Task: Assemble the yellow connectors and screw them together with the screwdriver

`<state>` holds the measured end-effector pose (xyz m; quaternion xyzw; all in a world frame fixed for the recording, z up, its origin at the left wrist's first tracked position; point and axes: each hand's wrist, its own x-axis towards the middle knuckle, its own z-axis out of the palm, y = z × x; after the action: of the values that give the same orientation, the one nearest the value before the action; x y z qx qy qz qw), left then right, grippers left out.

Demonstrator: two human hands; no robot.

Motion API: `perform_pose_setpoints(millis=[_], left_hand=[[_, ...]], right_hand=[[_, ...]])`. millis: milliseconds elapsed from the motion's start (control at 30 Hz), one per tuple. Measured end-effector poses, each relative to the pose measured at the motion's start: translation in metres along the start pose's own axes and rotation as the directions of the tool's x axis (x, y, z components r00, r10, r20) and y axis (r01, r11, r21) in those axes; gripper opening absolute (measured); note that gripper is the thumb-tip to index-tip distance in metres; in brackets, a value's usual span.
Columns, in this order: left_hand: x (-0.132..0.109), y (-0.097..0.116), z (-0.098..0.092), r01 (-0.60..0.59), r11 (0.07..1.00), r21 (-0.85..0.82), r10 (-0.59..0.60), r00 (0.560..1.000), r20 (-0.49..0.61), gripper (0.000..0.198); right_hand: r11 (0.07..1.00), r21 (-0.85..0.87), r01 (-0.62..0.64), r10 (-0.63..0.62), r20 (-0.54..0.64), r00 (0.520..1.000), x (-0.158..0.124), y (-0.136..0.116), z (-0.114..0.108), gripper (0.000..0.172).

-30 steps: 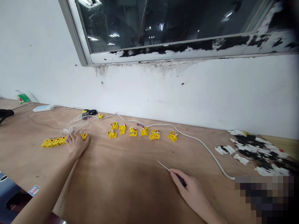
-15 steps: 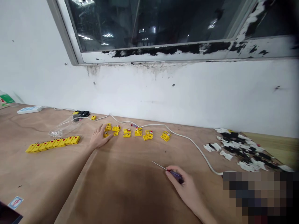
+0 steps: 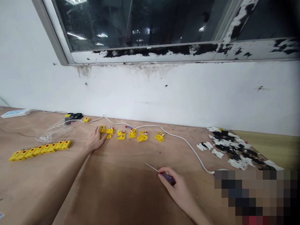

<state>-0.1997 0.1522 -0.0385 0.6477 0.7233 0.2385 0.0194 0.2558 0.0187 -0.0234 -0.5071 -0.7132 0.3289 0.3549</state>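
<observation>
My left hand [image 3: 95, 140] lies at the left end of a row of opened yellow plastic cases. Its thumb and fingers are apart beside the leftmost yellow case [image 3: 102, 129], partly covering its lower piece; I cannot tell whether they touch it. In my right hand [image 3: 177, 184] is a screwdriver [image 3: 168, 178] with a dark purple handle, its thin shaft pointing up and left above the table [image 3: 122, 181]. Further right along the row are more opened cases with small red and white parts inside, such as one yellow case [image 3: 160, 136] at the right end.
Closed yellow boxes [image 3: 39, 150] form a slanting line at left. Behind them are a clear plastic bag [image 3: 52, 129], black items [image 3: 76, 116] and a white power strip [image 3: 16, 113]. A white cable [image 3: 187, 140] crosses the table. Black and white pieces [image 3: 234, 148] pile up at right.
The view has turned slightly right, so everything sits further left in the picture. Both hands keep nearly the same places, the right one still holding the screwdriver.
</observation>
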Motion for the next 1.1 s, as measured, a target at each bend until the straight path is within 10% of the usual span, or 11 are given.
perform_pose_setpoints(millis=[433, 667, 1100], left_hand=[[-0.003, -0.017, -0.006, 0.03, 0.971, -0.236, -0.008, 0.996, 0.092, 0.097], [0.007, -0.027, -0.029, 0.125, 0.922, -0.366, -0.144, 0.989, -0.026, 0.073], [-0.04, 0.0, -0.001, -0.006, 0.998, -0.069, 0.004, 1.0, -0.031, 0.057]], right_hand=[[1.0, 0.004, 0.005, -0.005, 0.007, 1.0, -0.001, 0.001, -0.002, 0.026], [1.0, 0.002, 0.019, -0.019, 0.006, 1.0, 0.002, 0.002, -0.001, 0.026], [1.0, 0.01, 0.007, -0.007, 0.014, 1.0, 0.001, -0.001, -0.002, 0.025]])
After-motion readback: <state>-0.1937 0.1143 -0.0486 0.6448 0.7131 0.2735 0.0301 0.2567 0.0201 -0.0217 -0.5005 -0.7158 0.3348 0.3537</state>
